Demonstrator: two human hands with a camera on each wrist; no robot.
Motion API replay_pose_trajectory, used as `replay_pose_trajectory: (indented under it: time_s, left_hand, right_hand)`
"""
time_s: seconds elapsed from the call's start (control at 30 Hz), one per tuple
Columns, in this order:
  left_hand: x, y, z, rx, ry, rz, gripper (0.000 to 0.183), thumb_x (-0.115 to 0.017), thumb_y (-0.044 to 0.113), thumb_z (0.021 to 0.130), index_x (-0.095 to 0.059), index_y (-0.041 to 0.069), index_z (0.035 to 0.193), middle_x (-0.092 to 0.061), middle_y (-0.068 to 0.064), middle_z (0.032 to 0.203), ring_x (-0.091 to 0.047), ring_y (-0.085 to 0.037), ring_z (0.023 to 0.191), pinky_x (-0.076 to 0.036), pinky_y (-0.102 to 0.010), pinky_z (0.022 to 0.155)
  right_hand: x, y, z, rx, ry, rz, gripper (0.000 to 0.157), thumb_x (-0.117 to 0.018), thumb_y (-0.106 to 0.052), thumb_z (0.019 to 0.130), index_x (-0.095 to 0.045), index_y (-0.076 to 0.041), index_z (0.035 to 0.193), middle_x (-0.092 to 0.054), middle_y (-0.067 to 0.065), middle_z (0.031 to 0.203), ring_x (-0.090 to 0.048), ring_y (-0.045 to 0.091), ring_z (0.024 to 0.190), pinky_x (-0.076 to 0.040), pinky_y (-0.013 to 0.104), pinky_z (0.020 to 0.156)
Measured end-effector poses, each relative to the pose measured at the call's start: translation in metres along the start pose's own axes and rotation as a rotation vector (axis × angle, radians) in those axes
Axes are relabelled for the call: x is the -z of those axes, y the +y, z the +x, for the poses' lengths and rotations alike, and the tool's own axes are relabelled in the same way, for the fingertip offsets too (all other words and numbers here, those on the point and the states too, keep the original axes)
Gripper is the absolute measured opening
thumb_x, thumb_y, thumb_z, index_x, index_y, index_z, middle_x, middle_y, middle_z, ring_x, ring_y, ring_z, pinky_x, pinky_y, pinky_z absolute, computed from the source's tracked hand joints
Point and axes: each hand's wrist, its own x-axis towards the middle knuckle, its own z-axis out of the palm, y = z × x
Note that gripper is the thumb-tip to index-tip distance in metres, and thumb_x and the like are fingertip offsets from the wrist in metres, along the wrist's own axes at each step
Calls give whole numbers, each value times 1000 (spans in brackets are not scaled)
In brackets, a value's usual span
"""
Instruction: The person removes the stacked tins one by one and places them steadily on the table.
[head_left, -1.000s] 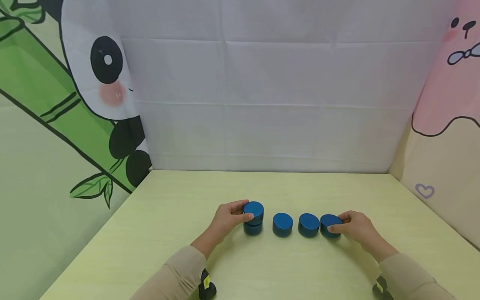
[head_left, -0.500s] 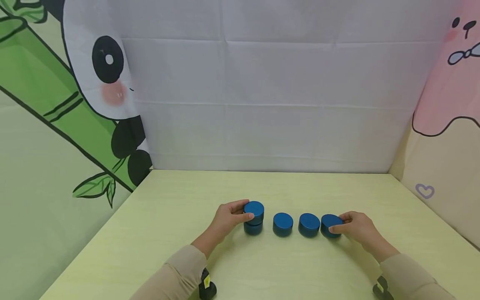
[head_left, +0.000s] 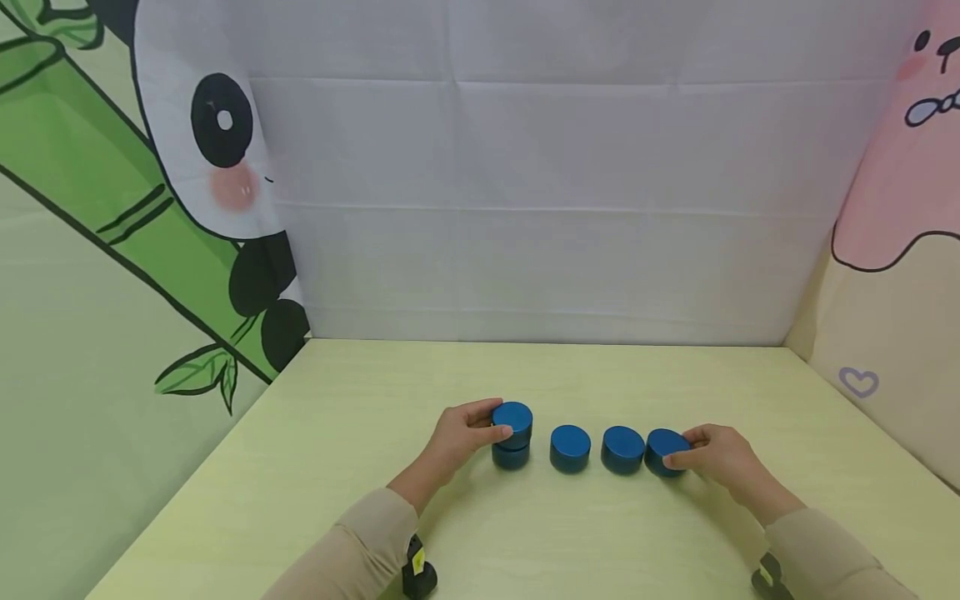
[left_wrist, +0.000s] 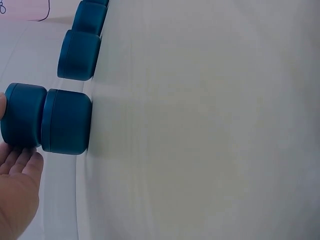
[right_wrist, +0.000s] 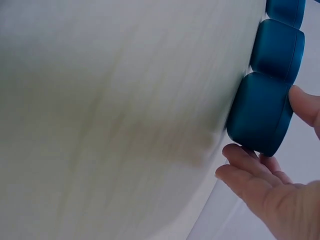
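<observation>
On the left of the row, two short round blue tins stand one on the other. My left hand (head_left: 462, 435) grips the upper tin (head_left: 513, 421) between thumb and fingers, directly over the lower tin (head_left: 511, 457). In the left wrist view a narrow line parts the upper tin (left_wrist: 23, 115) from the lower tin (left_wrist: 67, 122). My right hand (head_left: 722, 458) holds the rightmost tin (head_left: 664, 450) at its right side, thumb in front. The right wrist view has the thumb against that tin's (right_wrist: 260, 114) lid edge and the fingers below it.
Between the hands, two more blue tins stand on the table, a left one (head_left: 570, 448) and a right one (head_left: 622, 450) close beside the held tin. The pale yellow table (head_left: 600, 542) meets a white cloth backdrop (head_left: 540, 208) behind. Printed cloths hang at both sides.
The head view has turned slightly left, so everything sits a little further right in it. Both hands and all the tins keep their places on the table.
</observation>
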Motion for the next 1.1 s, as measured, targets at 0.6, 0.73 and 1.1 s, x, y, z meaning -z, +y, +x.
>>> replay_pose_trajectory:
  time_s: [0.6,0.73,1.1]
  left_hand:
    - [1,-26,17,-1,1,-8,59,-71,23,82,-49,7,134,-51,-15,134,-49,-29,123,-45,-40,97]
    - [3,-26,16,2,-4,-17,62,-71,24,82,-47,6,136,-49,-15,136,-47,-29,125,-44,-40,99]
    - [8,-30,10,14,-11,1,67,-73,20,80,-43,1,137,-44,-17,140,-41,-32,129,-40,-41,101]
  right_hand:
    - [7,-10,3,26,-84,-92,88,-73,-38,78,-31,16,133,-42,36,129,-45,49,114,-44,56,89]
    - [9,-28,3,77,-74,-101,88,-70,-40,80,-30,16,134,-40,36,131,-42,50,117,-43,57,91]
    - [-22,-83,12,196,-93,-44,76,-70,-32,82,-36,9,136,-44,29,133,-44,42,121,-44,51,95]
